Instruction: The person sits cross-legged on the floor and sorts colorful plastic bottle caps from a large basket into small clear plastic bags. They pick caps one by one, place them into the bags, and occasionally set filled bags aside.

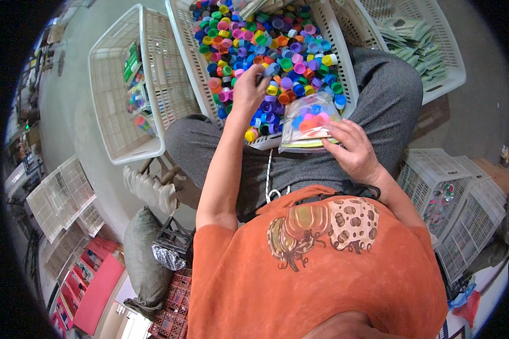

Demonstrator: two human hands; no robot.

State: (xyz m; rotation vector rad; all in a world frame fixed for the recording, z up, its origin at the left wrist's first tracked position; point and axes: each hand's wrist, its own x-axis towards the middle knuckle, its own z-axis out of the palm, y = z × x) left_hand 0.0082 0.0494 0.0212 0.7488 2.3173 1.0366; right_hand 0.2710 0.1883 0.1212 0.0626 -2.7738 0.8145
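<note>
My left hand (249, 90) reaches into a white basket (190, 68) full of coloured bottle caps (277, 48), its fingertips closed among the caps; a cap pinched between them cannot be made out. My right hand (353, 150) holds a clear plastic bag (310, 121) on my lap, partly filled with several coloured caps. The bag rests against the basket's near edge.
A second white basket (116, 96) to the left holds a few small packets. Another basket (430, 51) at the upper right holds flat green packets. Stacked white crates (452, 198) stand to my right, more crates (59, 198) and a grey sack (141, 254) to my left.
</note>
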